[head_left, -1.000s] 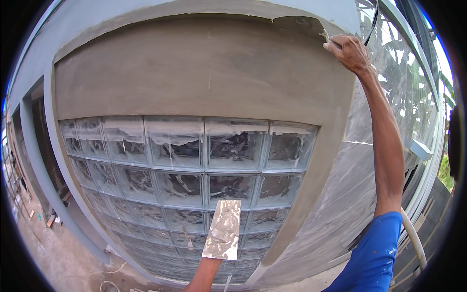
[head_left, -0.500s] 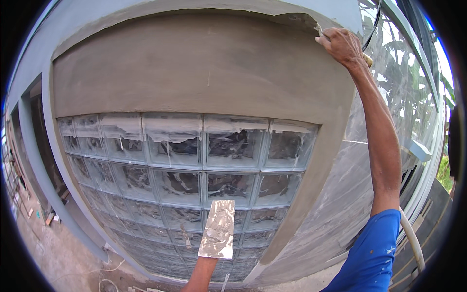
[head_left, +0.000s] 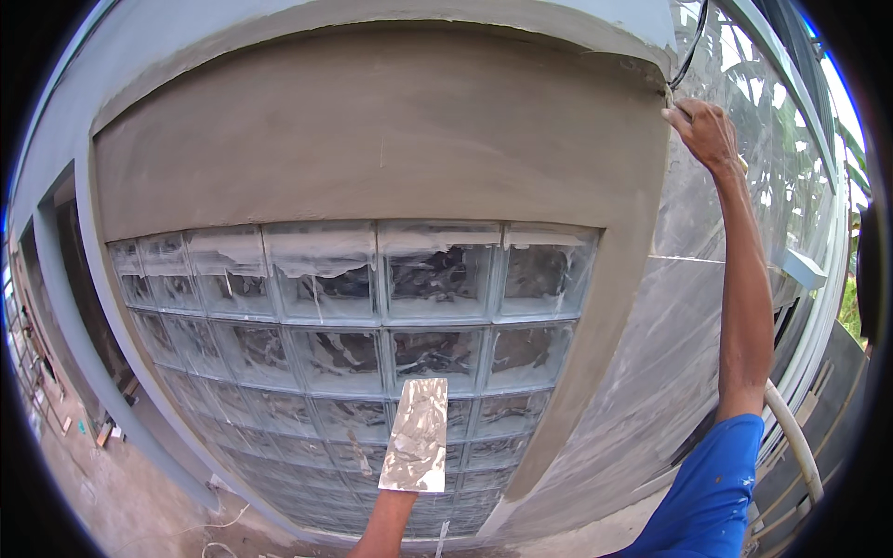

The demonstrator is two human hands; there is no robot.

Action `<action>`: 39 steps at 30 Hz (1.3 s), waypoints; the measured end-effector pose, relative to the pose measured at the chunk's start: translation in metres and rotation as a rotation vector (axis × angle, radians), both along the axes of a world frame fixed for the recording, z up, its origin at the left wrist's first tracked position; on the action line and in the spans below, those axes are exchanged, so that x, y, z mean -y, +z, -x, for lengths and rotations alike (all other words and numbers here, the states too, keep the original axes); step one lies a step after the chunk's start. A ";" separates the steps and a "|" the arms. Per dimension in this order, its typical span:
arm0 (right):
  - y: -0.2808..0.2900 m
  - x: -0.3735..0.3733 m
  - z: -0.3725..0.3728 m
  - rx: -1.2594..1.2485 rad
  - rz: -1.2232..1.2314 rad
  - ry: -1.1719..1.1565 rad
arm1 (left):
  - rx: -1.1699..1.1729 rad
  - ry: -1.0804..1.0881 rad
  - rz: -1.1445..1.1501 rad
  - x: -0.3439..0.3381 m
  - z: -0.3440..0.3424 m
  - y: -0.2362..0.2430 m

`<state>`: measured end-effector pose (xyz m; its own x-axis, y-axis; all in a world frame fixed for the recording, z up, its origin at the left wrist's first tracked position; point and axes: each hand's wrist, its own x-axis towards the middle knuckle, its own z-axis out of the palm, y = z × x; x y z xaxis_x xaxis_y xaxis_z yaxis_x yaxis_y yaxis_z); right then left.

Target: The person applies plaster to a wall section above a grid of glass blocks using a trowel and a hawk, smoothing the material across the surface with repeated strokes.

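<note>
My right hand (head_left: 707, 130) is raised to the upper right corner of the grey plastered wall panel (head_left: 372, 139). Its fingers are closed round a small hand tool, apparently a trowel; a bit of its handle (head_left: 741, 164) shows behind the wrist, and the blade is mostly hidden. At lower centre, a flat rectangular mortar board (head_left: 416, 437), smeared with pale wet plaster, is held up by my left hand. The board covers that hand's fingers; only the left wrist (head_left: 391, 516) shows below it. Under the panel, glass blocks (head_left: 437, 279) carry white plaster smears along their top row.
Dark cables (head_left: 690, 51) hang beside my right hand. A pale hose (head_left: 793, 437) curves past my right sleeve. Grey-blue door frames (head_left: 88, 307) stand on the left, above a floor with scattered debris (head_left: 107, 434). A pale ledge (head_left: 419, 28) overhangs the panel.
My right hand has moved right and down along the panel's top edge into the corner. The view has shifted slightly; the left hand's board stays nearly in place.
</note>
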<state>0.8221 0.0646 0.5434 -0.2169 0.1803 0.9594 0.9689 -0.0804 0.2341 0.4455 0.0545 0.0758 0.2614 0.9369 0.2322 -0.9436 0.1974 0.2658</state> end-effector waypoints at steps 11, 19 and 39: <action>-0.219 0.069 0.067 -0.440 1.131 0.502 | -0.026 -0.064 0.034 -0.009 -0.019 0.042; -0.236 0.087 0.094 -0.154 1.395 0.510 | -0.232 0.144 -0.095 -0.015 -0.031 0.048; -0.270 0.095 0.099 0.188 0.686 0.442 | -0.222 -0.025 0.090 0.000 -0.017 0.064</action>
